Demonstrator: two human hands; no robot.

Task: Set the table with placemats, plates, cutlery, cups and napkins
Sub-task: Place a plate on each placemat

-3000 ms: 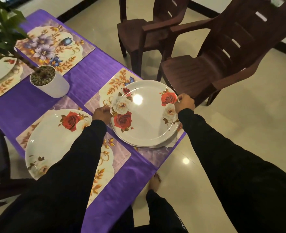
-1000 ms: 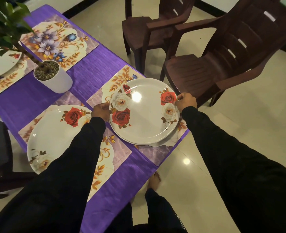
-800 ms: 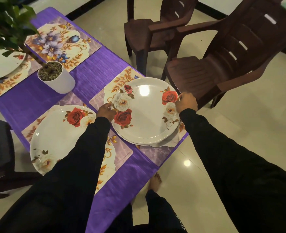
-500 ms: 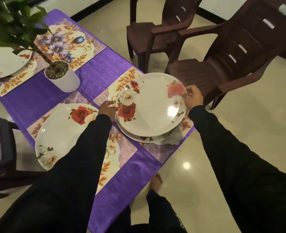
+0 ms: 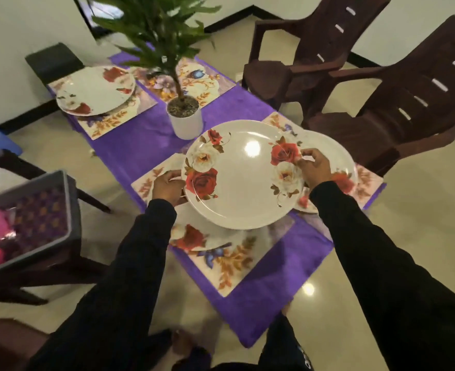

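I hold a white plate with red and white roses (image 5: 243, 175) in the air above the purple table runner (image 5: 146, 145). My left hand (image 5: 168, 187) grips its left rim and my right hand (image 5: 314, 167) pinches its right rim. Under it a second rose plate (image 5: 191, 236) lies on the near floral placemat (image 5: 231, 261). A third plate (image 5: 341, 167) sits on the right placemat (image 5: 368, 183), partly hidden by my right hand. Another plate (image 5: 95, 89) rests on the far left placemat (image 5: 113, 119). The far right placemat (image 5: 202, 84) carries no plate.
A potted plant in a white pot (image 5: 184, 119) stands mid-table, just beyond the held plate. Two dark brown chairs (image 5: 397, 103) stand to the right. A grey tray (image 5: 33, 220) with pink items rests on a chair at the left.
I lifted the top plate off the stack on the right placemat and carried it left, over the near setting. One plate stayed on that placemat. The view swung up and left.
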